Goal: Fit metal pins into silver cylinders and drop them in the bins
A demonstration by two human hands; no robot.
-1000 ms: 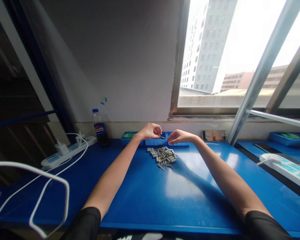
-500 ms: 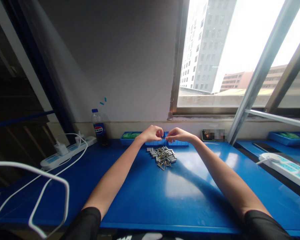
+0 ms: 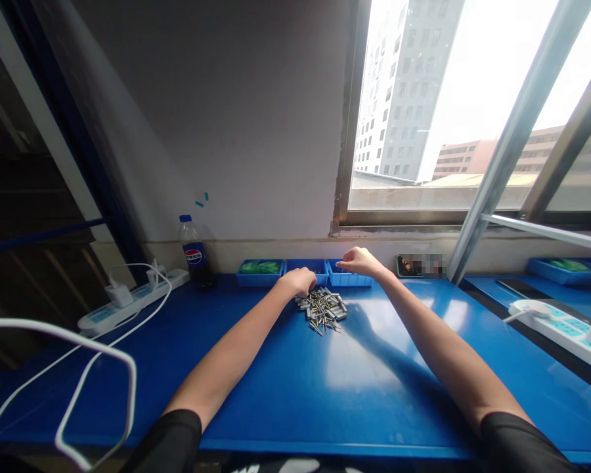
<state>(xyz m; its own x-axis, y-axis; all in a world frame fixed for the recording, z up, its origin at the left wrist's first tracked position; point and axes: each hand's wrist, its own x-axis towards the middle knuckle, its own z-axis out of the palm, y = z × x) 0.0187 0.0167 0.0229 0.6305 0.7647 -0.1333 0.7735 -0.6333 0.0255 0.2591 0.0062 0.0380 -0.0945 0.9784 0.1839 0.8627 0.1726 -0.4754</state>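
Note:
A pile of small grey cylinders and thin brass-coloured pins (image 3: pixel 325 307) lies on the blue table (image 3: pixel 285 387). My left hand (image 3: pixel 299 281) is at the pile's upper left edge, its fingers curled down and closed; what they grip, if anything, is hidden. Over the right blue bin (image 3: pixel 352 280) hangs my right hand (image 3: pixel 360 261), thumb and fingertips pinched together. Anything in that pinch is too small to make out. The middle blue bin (image 3: pixel 295 265) stands just behind my left hand, which partly covers it.
A left blue bin (image 3: pixel 260 281) holds green packets. A cola bottle (image 3: pixel 194 256) and a white power strip (image 3: pixel 132 305) with cables stand at left. A phone-like object (image 3: pixel 410 266) leans on the wall at right, near a metal post (image 3: pixel 492 164). Another power strip (image 3: pixel 561 326) lies far right.
My hands, close together above the pile before, have moved apart. The left came down to the pile's left edge; the right shifted slightly right, over the right bin.

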